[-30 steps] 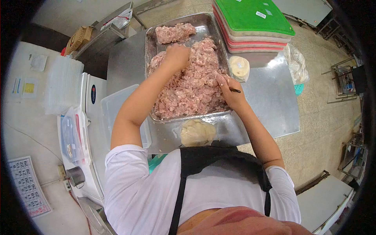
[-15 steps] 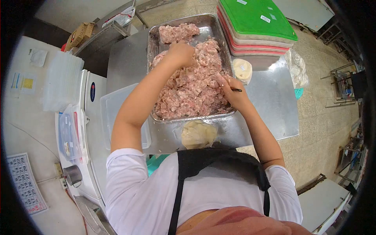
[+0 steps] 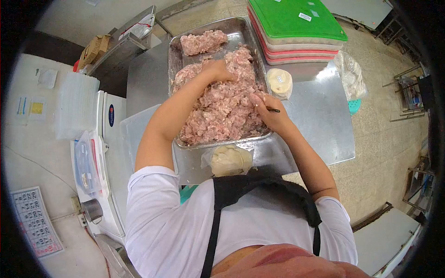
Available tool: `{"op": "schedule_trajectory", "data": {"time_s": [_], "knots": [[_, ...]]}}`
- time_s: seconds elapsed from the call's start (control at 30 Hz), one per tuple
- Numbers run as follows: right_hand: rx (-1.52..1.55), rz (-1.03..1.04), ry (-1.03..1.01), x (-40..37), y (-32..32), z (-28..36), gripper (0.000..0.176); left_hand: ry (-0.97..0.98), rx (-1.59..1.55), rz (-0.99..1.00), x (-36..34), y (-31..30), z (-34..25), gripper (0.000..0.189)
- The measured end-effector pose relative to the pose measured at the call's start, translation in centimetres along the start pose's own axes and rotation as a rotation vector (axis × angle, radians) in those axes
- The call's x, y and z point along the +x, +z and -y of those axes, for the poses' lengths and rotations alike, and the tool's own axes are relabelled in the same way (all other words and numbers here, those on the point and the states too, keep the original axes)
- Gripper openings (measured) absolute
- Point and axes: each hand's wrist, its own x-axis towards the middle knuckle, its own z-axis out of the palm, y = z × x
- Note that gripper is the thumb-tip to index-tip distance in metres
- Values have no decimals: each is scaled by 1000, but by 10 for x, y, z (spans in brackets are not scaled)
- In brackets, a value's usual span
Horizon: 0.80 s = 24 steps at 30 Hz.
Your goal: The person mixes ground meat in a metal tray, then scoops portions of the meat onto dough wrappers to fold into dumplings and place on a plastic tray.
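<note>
A deep metal tray [image 3: 172, 60] holds a large mass of ground meat [image 3: 218, 111], with a separate log-shaped portion [image 3: 204, 42] at its far end. My left hand [image 3: 217, 72] reaches over the meat and touches it; its fingertips are hidden in it. At the tray's right edge, my right hand [image 3: 271, 111] is closed around a thin tool with a dark handle end [image 3: 274, 110] poking out. The tool's other end is out of sight, and meat lies against those fingers.
A bagged pale stack of round wrappers [image 3: 279, 82] lies right of the tray, another wrapped pale bundle [image 3: 231, 160] in front. Lidded containers with a green top [image 3: 296, 21] stand behind on the steel table [image 3: 320, 125]. A clear plastic lid [image 3: 143, 127] sits at left.
My left hand has come slightly nearer and pushed rightward on the meat. My right hand stays at the tray's edge with the tool. The whole view has shifted a little.
</note>
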Motion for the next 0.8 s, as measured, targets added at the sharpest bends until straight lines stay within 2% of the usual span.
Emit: {"op": "schedule_trajectory", "data": {"time_s": [0.07, 0.13, 0.2, 0.27, 0.37, 0.47, 0.57, 0.63, 0.77, 0.8], "knots": [[4, -4, 44, 0, 0, -7, 26, -2, 8, -54, -13, -3, -4, 83], [42, -10, 46, 1, -3, -1, 27, 30, -47, -130, -22, -6, -4, 74], [80, -13, 56, 1, -4, 8, 28, 48, -47, -141, -33, -12, -5, 76], [52, -18, 157, 3, -5, 18, 27, 61, -49, -151, -47, -18, -6, 78], [-17, -45, 67, 5, -3, 15, 31, 107, 10, -202, -60, -21, -6, 78], [-57, -40, 77, 4, -5, 19, 34, 133, 18, -216, -72, -19, -7, 75], [27, -85, 72, 3, -4, 22, 37, 175, -8, -335, -86, -19, -4, 68], [102, -116, 81, 4, -6, 21, 39, 139, -112, -480, -98, -26, -1, 66], [312, -168, 70, 18, -12, 37, 43, 82, -262, -516, -85, -31, 51, 63], [388, -154, 74, 25, -14, 42, 43, 161, -452, -610, -85, -37, 59, 60]]}}
